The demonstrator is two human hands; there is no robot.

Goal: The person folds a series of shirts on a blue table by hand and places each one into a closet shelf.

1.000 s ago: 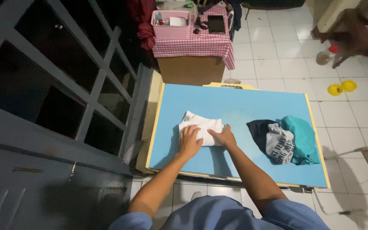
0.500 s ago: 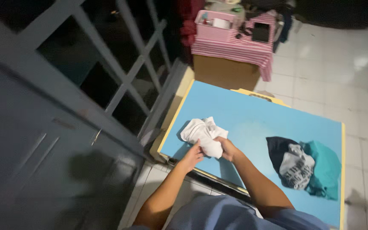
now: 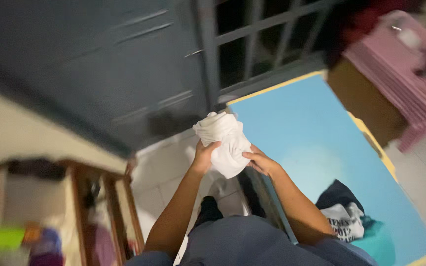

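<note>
White folded cloth (image 3: 223, 143) held in air between your hands, off blue table (image 3: 316, 148), above tiled floor (image 3: 166, 177). Left hand (image 3: 204, 156) grips lower left side, fingers wrapped. Right hand (image 3: 260, 161) pinches right edge, fingers closed on fabric. Bundle's long axis runs up and away from you. Both hands equally near. Dark and teal clothes pile (image 3: 351, 216) on table, to your right.

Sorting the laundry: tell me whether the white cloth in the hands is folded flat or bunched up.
Bunched up. The white cloth is a rounded, crumpled bundle held in the air between the left hand and right hand, off the blue board.
</note>
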